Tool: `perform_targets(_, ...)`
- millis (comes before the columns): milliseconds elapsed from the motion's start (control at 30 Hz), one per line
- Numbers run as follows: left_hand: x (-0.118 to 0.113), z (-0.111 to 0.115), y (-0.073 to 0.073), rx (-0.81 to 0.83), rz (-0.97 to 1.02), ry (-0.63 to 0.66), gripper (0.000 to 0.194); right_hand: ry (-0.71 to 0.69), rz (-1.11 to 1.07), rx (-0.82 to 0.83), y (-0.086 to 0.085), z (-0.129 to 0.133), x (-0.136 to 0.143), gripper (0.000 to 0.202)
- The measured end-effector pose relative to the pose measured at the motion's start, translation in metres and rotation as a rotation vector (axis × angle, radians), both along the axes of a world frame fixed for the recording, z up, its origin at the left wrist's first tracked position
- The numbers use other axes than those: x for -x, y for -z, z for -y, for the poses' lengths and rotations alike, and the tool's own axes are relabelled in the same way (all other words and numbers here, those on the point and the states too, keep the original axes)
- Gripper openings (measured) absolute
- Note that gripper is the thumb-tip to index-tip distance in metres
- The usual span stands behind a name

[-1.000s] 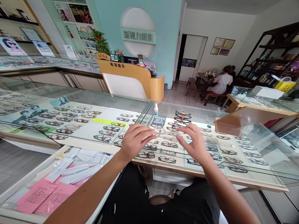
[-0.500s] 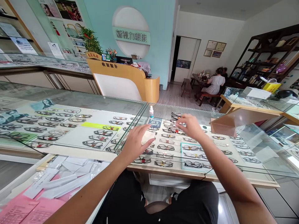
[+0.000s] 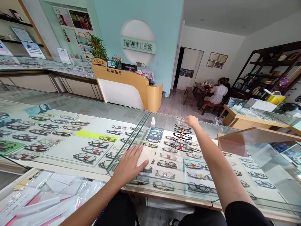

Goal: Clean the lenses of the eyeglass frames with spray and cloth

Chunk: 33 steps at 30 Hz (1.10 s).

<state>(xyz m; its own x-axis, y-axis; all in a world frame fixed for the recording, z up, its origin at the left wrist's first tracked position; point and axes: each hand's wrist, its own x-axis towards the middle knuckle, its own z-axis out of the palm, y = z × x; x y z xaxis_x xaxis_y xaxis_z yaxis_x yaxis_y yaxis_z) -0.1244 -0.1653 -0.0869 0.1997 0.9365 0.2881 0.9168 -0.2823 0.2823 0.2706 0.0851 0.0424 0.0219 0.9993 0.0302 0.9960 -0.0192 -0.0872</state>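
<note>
My left hand (image 3: 130, 164) lies flat on the glass top of the display counter (image 3: 150, 112), fingers stretched out and thumb apart, with nothing in it. Farther out, my right hand (image 3: 192, 121) is closed in a pinch on a pair of clear-framed eyeglasses (image 3: 180, 121). A row of dark eyeglasses (image 3: 182, 136), some with red tags, runs toward me just below that pair. Left of the row stand a small white bottle (image 3: 153, 123) and a dark blue printed card (image 3: 155, 134).
Many more eyeglasses (image 3: 166, 164) fill the case, some on a teal-edged tray (image 3: 184, 175). An open drawer of papers and envelopes (image 3: 47, 191) is at lower left. A cashier desk (image 3: 122, 78) stands beyond; a seated person (image 3: 218, 92) is at a far table.
My right hand has reached farther forward and now pinches the clear eyeglasses. My left hand has come down and back, flat on the glass. The view has tilted up slightly.
</note>
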Motion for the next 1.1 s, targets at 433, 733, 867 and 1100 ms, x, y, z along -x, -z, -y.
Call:
perform_targets(433, -0.001, 0.004, -0.005, 0.051, -0.009, -0.027, 0.079, -0.014, 0.039, 0.026, 0.032, -0.036, 0.010, 0.036)
perform_targets(733, -0.005, 0.009, -0.010, 0.014, 0.174, -0.061, 0.060, -0.350, -0.046, -0.336, 0.028, 0.076, 0.029, 0.036)
perform_targets(867, -0.009, 0.012, -0.020, -0.003, 0.300, -0.048, 0.039, -0.591, -0.051, -0.751, 0.061, 0.112, 0.009, 0.023)
perform_targets(1100, 0.013, 0.086, -0.094, 0.102, 0.521, -0.116, 0.037, -0.626, 0.006, -0.875, 0.095, 0.098, -0.012, 0.020)
